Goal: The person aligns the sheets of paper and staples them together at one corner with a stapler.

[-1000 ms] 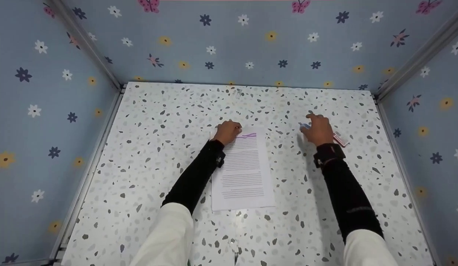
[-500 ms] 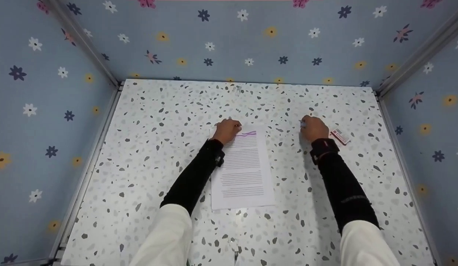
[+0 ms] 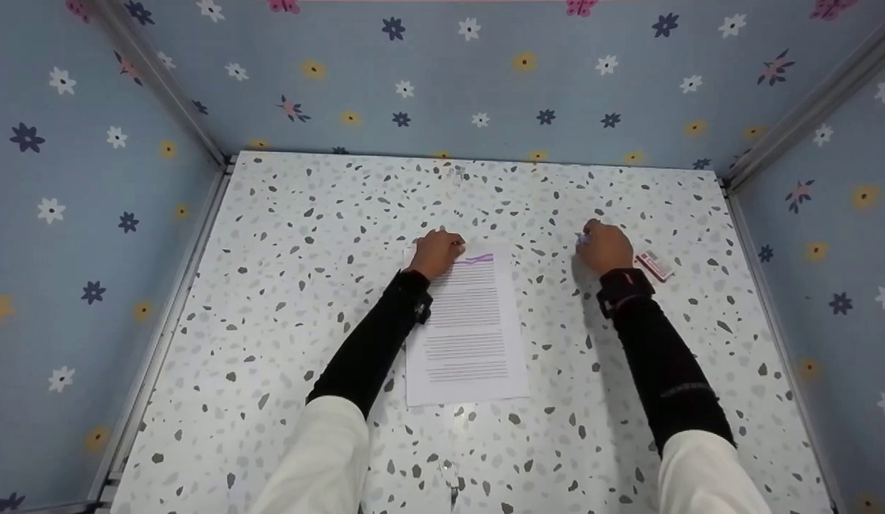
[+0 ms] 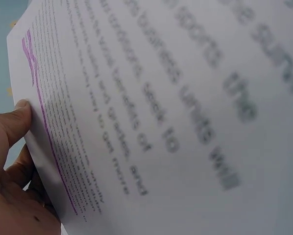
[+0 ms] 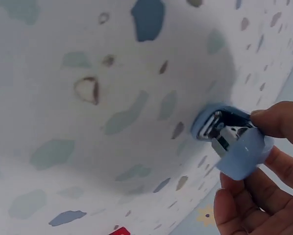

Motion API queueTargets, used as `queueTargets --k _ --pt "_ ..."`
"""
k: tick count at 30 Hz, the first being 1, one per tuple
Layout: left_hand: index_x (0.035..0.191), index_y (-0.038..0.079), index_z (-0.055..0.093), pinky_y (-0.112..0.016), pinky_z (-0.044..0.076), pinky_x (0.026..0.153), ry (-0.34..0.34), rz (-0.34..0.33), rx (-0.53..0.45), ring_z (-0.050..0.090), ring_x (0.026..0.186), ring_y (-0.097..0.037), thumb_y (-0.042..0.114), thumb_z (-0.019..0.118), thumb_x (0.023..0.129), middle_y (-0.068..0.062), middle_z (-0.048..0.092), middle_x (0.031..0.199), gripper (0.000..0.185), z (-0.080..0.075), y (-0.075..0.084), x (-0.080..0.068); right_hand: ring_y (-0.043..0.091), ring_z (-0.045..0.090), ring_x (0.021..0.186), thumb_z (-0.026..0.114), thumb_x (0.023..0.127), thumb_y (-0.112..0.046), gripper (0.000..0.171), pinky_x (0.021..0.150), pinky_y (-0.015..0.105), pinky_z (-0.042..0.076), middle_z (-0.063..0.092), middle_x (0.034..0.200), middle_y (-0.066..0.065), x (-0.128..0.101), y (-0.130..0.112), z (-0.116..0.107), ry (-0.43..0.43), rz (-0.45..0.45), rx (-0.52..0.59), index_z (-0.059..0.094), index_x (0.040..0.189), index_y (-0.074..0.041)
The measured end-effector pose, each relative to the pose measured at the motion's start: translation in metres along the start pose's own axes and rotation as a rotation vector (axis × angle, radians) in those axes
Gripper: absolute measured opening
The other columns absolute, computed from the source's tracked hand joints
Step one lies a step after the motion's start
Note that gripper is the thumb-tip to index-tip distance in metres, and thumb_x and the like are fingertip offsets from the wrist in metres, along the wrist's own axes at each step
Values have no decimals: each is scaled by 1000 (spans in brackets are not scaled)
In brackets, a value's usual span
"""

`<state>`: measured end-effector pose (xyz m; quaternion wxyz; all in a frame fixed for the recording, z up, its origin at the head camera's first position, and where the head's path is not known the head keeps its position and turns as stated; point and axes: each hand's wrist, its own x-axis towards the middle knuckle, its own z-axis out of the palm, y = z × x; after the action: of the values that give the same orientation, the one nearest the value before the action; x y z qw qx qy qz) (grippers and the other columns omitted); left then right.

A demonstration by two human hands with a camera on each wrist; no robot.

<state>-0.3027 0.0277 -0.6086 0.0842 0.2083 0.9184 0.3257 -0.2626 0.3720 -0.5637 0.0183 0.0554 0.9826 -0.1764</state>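
L hand (image 3: 437,251) is down on the top-left corner of the printed sheet (image 3: 467,328), fingers curled at the paper's edge. In the wrist view the thumb (image 4: 16,120) presses the margin and the corner looks lifted a bit off the desk (image 3: 271,285), so it's pinching the sheet, not just resting on it. The sheet lies mid-desk, long side running toward the person, with a purple mark (image 3: 477,258) at the top and more purple lines lower in the text.

Moving right: R hand (image 3: 605,246) sits well apart from the paper, fingers closed round a small light-blue stapler (image 5: 230,142). It's gripped firmly, its metal mouth facing the desk, just above or barely touching it; can't tell which.

Step in hand, as I read it: stapler picked up, paper corner held ready. Nxt move would need the R hand to carry the stapler across to the held corner and line its mouth over the paper edge, while the L hand keeps that corner raised and steady.

Just right of the R hand, a small red-and-white box (image 3: 654,265) lies flat on the desk, prob. staples, label too small to read. Flowered blue walls (image 3: 485,86) close the desk on three sides. Nothing sits between stapler and sheet; only the L hand's own fingers crowd that corner.
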Motion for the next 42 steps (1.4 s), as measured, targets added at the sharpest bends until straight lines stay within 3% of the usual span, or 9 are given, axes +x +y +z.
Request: queueTargets --k 5,8,12,15,21,26,33,42 --pt "117 7 76 -48 45 93 10 -6 -3 62 109 -33 18 60 103 -10 73 114 23 1 0 -2 32 62 71 62 95 -14 30 65 45 49 70 94 23 -6 -9 -9 19 39 95 64 118 4" --pt "118 8 75 -49 43 94 4 -13 -8 60 111 -34 19 60 104 -10 73 116 24 1 0 -3 24 58 65 63 97 -19 33 61 39 45 70 106 25 -11 -13 -17 26 60 187 63 122 3" --pt "117 7 75 -49 44 93 8 -2 -12 61 109 -34 19 60 104 -11 73 114 24 0 -1 -1 14 63 65 66 97 -30 43 67 35 55 70 111 23 -19 -18 -27 -53 206 466 60 126 2" --pt "116 8 76 -50 45 90 19 7 -4 62 105 -34 20 62 103 -11 74 111 23 3 -7 2 12 69 68 67 97 -35 45 70 33 60 70 98 16 -25 -21 -28 -115 346 658 59 123 1" --pt "118 7 75 -52 45 91 12 -2 10 63 106 -34 21 60 104 -12 73 113 24 -2 -3 0 14 70 68 69 97 -30 31 67 29 59 65 86 5 -33 -19 -19 -172 465 823 60 107 -3" --pt "116 8 76 -52 43 91 7 -14 4 62 106 -34 21 60 104 -11 73 113 24 1 -3 1 15 68 67 68 98 -30 30 69 31 59 63 83 6 -39 -14 -4 -209 495 802 60 108 -3" --pt "114 10 77 -50 43 89 24 -18 31 61 106 -32 22 61 103 -9 73 113 22 3 -1 6 10 67 64 65 98 -34 52 65 28 59 60 102 13 -36 -8 15 -204 483 707 51 133 1" --pt "118 9 75 -52 42 91 0 -18 35 61 109 -33 22 59 104 -11 72 116 25 2 -2 1 13 65 54 58 99 -43 49 52 29 53 67 82 9 -36 -9 27 -162 413 460 53 121 -1"
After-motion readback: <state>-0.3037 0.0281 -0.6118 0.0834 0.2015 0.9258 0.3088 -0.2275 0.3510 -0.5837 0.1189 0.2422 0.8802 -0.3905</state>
